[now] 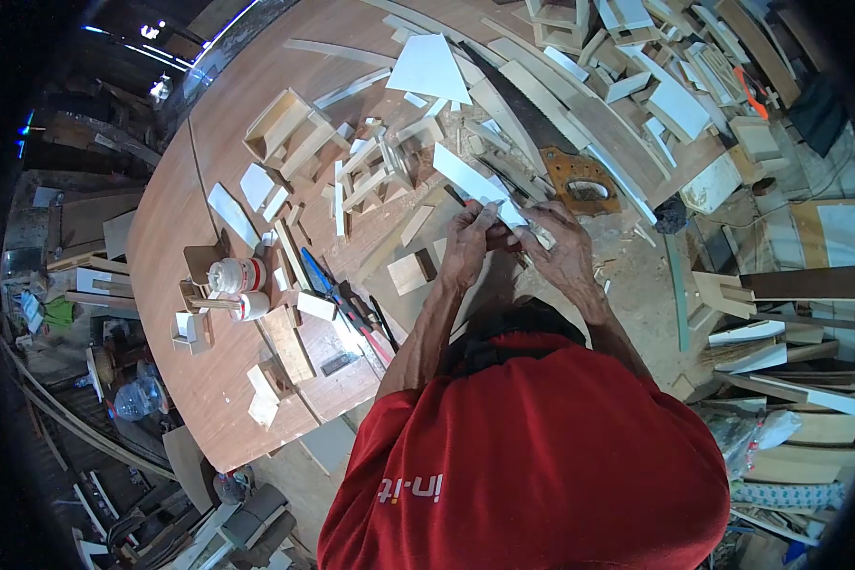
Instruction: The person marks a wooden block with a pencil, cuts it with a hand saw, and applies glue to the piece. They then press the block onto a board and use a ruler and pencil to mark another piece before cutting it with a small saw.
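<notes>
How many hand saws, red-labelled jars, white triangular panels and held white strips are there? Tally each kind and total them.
Hand saw: 1
Red-labelled jars: 2
White triangular panel: 1
Held white strip: 1
Total: 5

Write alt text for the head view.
Both hands, left hand and right hand, hold a white wooden strip over a brown workbench littered with wood offcuts. A handsaw lies just beyond; two glue bottles stand to the left.
</notes>
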Demonstrator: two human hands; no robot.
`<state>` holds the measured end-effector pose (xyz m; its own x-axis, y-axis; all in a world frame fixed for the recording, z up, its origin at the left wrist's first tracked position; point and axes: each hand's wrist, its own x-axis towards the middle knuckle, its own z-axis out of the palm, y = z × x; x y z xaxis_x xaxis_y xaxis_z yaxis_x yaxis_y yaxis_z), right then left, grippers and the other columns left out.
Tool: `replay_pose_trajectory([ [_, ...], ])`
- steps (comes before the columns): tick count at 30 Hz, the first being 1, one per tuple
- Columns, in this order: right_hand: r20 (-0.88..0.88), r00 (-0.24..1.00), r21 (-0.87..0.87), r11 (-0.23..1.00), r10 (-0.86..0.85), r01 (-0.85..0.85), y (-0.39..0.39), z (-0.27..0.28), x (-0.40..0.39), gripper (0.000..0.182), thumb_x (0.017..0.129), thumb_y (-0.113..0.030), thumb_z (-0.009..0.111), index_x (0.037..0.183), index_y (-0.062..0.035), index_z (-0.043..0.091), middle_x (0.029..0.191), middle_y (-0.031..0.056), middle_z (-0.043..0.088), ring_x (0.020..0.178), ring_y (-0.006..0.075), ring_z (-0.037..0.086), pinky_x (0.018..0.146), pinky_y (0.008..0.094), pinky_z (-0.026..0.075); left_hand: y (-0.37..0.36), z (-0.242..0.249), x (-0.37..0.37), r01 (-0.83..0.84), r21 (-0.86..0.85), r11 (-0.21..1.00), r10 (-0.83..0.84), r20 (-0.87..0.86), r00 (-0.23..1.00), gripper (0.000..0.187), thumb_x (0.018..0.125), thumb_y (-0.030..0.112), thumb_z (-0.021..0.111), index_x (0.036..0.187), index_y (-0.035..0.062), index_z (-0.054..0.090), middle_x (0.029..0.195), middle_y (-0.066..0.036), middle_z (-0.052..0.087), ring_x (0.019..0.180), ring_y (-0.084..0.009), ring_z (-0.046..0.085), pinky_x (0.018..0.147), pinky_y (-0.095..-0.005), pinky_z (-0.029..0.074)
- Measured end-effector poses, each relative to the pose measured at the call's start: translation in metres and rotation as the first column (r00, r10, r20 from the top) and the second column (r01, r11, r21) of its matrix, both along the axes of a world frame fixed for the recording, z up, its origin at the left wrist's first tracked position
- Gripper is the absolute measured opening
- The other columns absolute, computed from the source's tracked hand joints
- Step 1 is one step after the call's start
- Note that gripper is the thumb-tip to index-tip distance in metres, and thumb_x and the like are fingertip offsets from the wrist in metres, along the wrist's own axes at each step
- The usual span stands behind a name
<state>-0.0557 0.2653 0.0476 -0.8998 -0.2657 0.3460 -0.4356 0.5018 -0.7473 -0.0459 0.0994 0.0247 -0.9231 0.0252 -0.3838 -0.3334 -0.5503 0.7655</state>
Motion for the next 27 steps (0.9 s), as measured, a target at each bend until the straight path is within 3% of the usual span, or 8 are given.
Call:
replay_pose_trajectory([
  [4,-0.009,1.000,0.035,0.999,0.010,-0.010,-0.002,-0.001,-0.001,0.026,0.079,-0.014,0.070,0.104,-0.0053,0.067,0.100,0.0106,0.063,0.094,0.0277,0.062,0.081,0.0375,0.051,-0.003,0.000,-0.001,0.035,-0.104,0.994,-0.037,-0.019,0.999,0.020,0.094,0.019,0.057,0.098,-0.0012,0.060,0.083,-0.008,0.062,0.070,-0.0153,0.062,0.065,-0.0326,0.057],
  [7,-0.056,0.998,0.193,0.981,-0.007,0.018,-0.004,0.000,0.002,0.028,0.077,-0.013,0.073,0.103,-0.0053,0.067,0.098,0.0134,0.065,0.095,0.0271,0.062,0.081,0.0381,0.051,0.000,0.015,0.000,0.046,-0.227,0.973,-0.049,-0.009,0.999,0.020,0.093,0.021,0.060,0.099,0.0024,0.062,0.075,0.000,0.060,0.065,-0.0113,0.061,0.058,-0.0238,0.051],
  [10,0.140,0.990,0.248,0.968,-0.006,-0.029,-0.005,-0.013,0.000,0.026,0.077,-0.018,0.071,0.101,-0.0067,0.066,0.099,0.0094,0.064,0.092,0.0282,0.062,0.080,0.0389,0.050,0.001,0.023,-0.001,0.051,-0.366,0.929,-0.051,0.010,0.999,0.020,0.095,0.017,0.056,0.093,-0.0023,0.061,0.083,-0.009,0.064,0.071,-0.0163,0.063,0.061,-0.0323,0.056],
  [12,0.329,0.943,0.141,0.990,-0.055,0.008,-0.006,-0.018,-0.001,0.025,0.078,-0.017,0.070,0.100,-0.0066,0.066,0.097,0.0098,0.067,0.091,0.0282,0.064,0.080,0.0381,0.050,-0.001,0.023,-0.009,0.143,-0.424,0.894,-0.074,0.174,0.982,0.020,0.095,0.016,0.054,0.093,-0.0019,0.062,0.075,-0.008,0.064,0.068,-0.0163,0.063,0.060,-0.0307,0.055],
  [15,0.397,0.916,0.046,0.998,-0.065,0.051,-0.003,-0.035,-0.008,0.024,0.079,-0.015,0.069,0.100,-0.0043,0.066,0.092,0.0114,0.069,0.086,0.0282,0.066,0.077,0.0374,0.051,-0.003,-0.034,-0.025,0.079,-0.613,0.786,-0.089,0.013,0.996,0.033,0.096,0.029,0.055,0.089,-0.0024,0.063,0.068,-0.003,0.058,0.054,-0.0108,0.052,0.043,-0.0235,0.038],
  [22,0.389,0.900,-0.005,0.976,-0.198,0.217,0.021,-0.062,-0.012,0.023,0.084,-0.015,0.065,0.099,0.0020,0.065,0.084,0.0138,0.068,0.073,0.0217,0.067,0.068,0.0338,0.054,0.011,-0.043,-0.050,0.176,-0.589,0.789,-0.105,0.152,0.983,0.040,0.095,0.027,0.055,0.076,-0.0070,0.062,0.067,-0.007,0.060,0.052,-0.0158,0.058,0.048,-0.0337,0.049],
  [25,0.654,0.735,-0.036,0.963,-0.180,0.268,0.024,-0.053,-0.010,0.021,0.086,-0.014,0.063,0.099,0.0031,0.065,0.078,0.0110,0.066,0.066,0.0162,0.065,0.063,0.0306,0.053,0.011,-0.060,-0.056,0.229,-0.701,0.676,-0.173,0.152,0.973,0.040,0.094,0.027,0.056,0.078,-0.0084,0.063,0.069,-0.012,0.065,0.054,-0.0214,0.064,0.053,-0.0372,0.053],
  [27,0.707,0.687,-0.142,0.917,-0.169,0.372,0.018,-0.045,-0.006,0.018,0.087,-0.011,0.060,0.098,0.0034,0.065,0.073,0.0071,0.064,0.060,0.0128,0.062,0.057,0.0279,0.050,0.011,-0.068,-0.059,0.180,-0.918,0.352,-0.258,0.090,0.962,0.036,0.090,0.027,0.058,0.080,-0.0069,0.066,0.069,-0.019,0.066,0.059,-0.0305,0.067,0.058,-0.0415,0.054],
])
